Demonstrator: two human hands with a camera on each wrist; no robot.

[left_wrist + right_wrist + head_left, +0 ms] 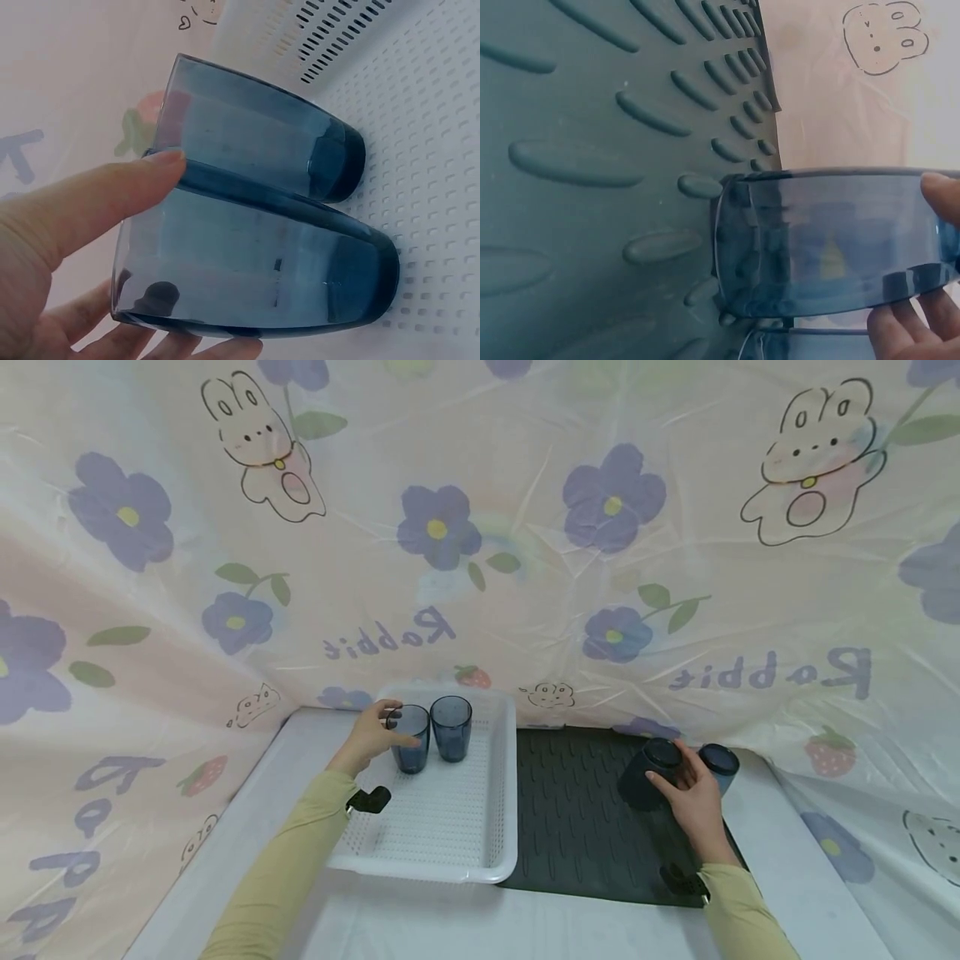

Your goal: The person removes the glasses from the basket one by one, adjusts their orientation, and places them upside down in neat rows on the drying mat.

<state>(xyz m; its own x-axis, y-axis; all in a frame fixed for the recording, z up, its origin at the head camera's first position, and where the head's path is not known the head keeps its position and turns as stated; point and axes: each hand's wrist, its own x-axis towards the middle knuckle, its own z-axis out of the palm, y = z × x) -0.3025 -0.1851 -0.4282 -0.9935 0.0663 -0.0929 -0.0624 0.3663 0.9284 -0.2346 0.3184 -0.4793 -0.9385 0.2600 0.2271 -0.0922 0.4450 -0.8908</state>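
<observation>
My left hand [369,740] grips a blue-tinted drinking glass [414,758] near its rim, thumb on one side and fingers on the other. That glass stands upright in a white perforated basket [508,810], right beside a second matching glass [452,731]. In the left wrist view the two glasses [255,255] lie side by side against the holed floor. On a dark ribbed mat [577,835], my right hand [697,802] holds an upside-down blue glass [643,781] near its base. Its rim is down at the mat in the right wrist view. Another inverted glass [722,763] stands just to the right.
The basket sits left of the mat on a white-covered table [420,918]. A patterned curtain [517,593] with rabbits and flowers hangs behind and at both sides, close to the back edges of basket and mat.
</observation>
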